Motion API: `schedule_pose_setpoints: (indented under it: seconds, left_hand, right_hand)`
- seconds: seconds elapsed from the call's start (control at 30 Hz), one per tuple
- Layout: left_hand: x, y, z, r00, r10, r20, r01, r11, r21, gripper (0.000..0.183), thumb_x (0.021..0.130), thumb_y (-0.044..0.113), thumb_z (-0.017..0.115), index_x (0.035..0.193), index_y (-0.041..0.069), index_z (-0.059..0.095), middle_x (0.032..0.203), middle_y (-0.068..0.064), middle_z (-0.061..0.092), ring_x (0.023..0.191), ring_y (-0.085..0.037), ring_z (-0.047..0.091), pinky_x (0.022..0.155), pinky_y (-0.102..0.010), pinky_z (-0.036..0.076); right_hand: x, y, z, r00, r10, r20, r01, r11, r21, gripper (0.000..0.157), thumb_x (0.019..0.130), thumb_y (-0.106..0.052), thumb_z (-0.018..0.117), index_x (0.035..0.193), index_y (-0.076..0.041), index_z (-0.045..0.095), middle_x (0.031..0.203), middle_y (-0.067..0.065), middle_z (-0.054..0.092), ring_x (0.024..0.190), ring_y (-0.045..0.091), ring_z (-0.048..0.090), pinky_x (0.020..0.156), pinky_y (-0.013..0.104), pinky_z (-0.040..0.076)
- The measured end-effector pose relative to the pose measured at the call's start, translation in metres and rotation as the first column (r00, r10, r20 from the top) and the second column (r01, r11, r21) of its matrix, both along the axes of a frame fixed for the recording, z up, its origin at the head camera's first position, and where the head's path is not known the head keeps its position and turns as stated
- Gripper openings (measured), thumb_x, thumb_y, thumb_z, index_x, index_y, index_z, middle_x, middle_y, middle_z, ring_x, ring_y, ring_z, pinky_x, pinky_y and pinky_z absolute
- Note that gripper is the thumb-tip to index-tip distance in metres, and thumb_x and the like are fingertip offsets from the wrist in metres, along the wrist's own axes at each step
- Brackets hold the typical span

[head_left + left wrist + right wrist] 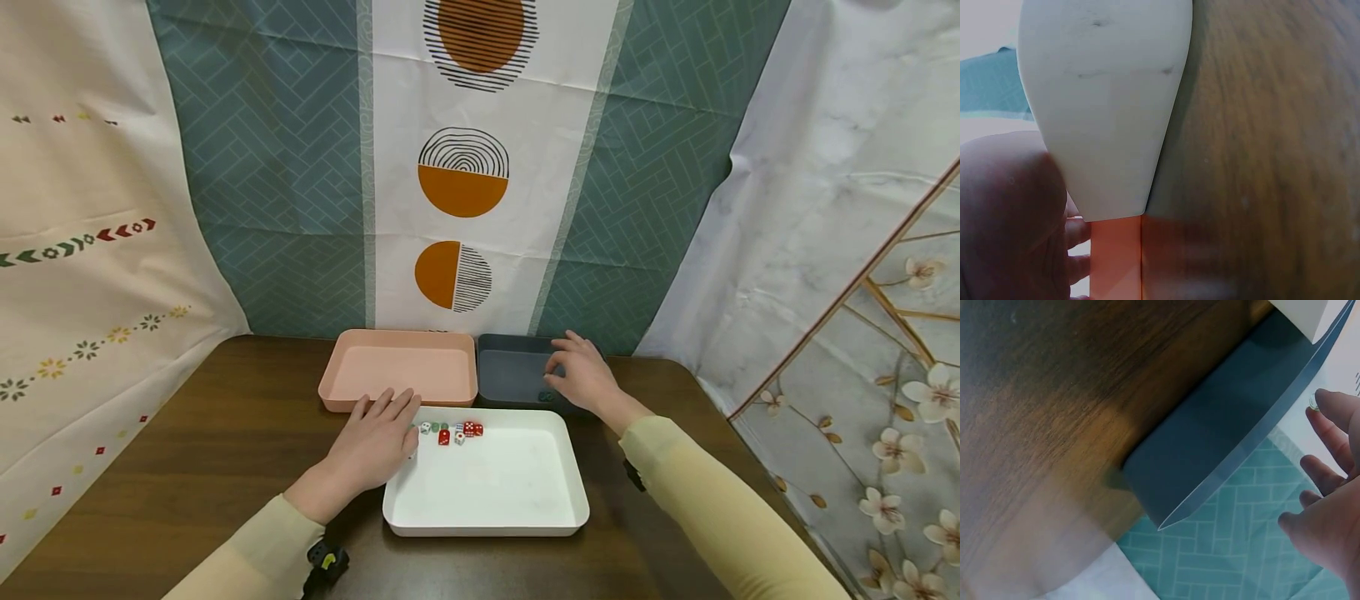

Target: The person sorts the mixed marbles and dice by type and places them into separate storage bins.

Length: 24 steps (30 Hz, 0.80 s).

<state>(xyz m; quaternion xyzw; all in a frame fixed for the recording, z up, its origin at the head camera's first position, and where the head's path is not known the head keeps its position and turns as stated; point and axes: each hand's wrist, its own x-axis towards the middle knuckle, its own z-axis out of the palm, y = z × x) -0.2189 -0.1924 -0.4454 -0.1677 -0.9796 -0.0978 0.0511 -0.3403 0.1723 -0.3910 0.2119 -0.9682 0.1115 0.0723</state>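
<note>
Right wrist view: right hand (1329, 475) pinches a small, pale, see-through piece (1314, 402) between thumb and index fingertip; other fingers apart. Clock centred on the white tray (510, 492), twelve pointing away from the person: this hand hangs at one to two, over the dark blue tray (510, 367). Left hand (378, 442) at ten, fingers spread and straight, across the white tray's corner; whether it presses the rim, cannot tell.

Just past its thumb, a cluster of small dice (444, 437), red, white and green, at eleven inside the white tray. Green dice (546, 397) sit by the dark tray's near wall.

Risks, as judged: the pinched piece is tiny and held by the tips alone; a loose pinch could drop it on the rim and send it onto the table (187, 458). A leftward thumb swing could scatter the cluster. A low right wrist could catch the dark tray's edge.

Edges: pink tray (401, 367) at eleven, tight beside the dark one; both close on the white tray's far rim. Best room: white floor, two round to seven. Cloth backdrop (517, 275) limits reach at twelve.
</note>
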Motion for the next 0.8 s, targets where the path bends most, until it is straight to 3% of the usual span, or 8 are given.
schedule_pose_setpoints:
  seconds: [0.8]
  left_hand:
    - [-0.0008, -0.0010, -0.0019, 1.000, 0.007, -0.002, -0.007, 1.000, 0.004, 0.060, 0.117, 0.034, 0.048, 0.169, 0.003, 0.043, 0.177, -0.016, 0.036, 0.164, -0.044, 0.027, 0.131, -0.069, 0.017]
  right_hand:
    - [-0.0098, 0.0021, -0.0094, 0.999, -0.043, 0.001, 0.043, 0.998, 0.054, 0.012, 0.104, -0.021, 0.079, 0.108, -0.011, 0.083, 0.161, 0.025, 0.054, 0.163, 0.047, 0.028, 0.133, 0.063, 0.019]
